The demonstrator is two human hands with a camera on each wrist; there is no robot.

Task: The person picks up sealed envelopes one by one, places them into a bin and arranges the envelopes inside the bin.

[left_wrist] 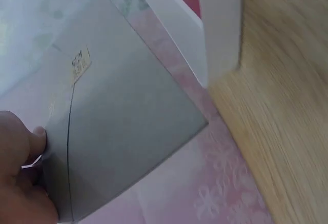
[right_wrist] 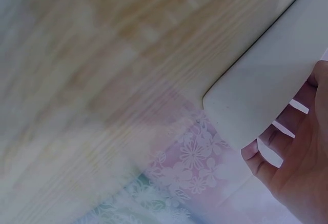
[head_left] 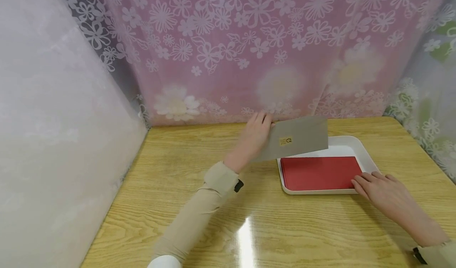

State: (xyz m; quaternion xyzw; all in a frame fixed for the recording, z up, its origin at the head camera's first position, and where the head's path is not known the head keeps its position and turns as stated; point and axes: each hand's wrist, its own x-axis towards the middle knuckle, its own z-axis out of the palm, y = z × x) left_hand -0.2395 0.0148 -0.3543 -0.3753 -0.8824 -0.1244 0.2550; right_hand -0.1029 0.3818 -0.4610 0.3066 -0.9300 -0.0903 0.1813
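Note:
My left hand (head_left: 251, 139) grips one end of a flat grey envelope (head_left: 303, 135), tilted above the table and partly over the tray. A small gold sticker (left_wrist: 81, 65) with dark print sits on its face, across a flap seam. The white tray (head_left: 370, 163) holds a flat red item (head_left: 320, 173), seemingly a small stack of envelopes. At the tray's right side, my right hand (head_left: 386, 192) holds the rim near the front corner with bent fingers. Its fingertips meet the rim in the right wrist view; whether the thumb also touches the red item is hard to tell.
The tray stands on the right half of a wood-grain table (head_left: 185, 161). A pink flowered curtain (head_left: 231, 62) hangs along the back edge. A pale sheet (head_left: 64, 121) closes the left side, and a patterned curtain (head_left: 434, 113) the right.

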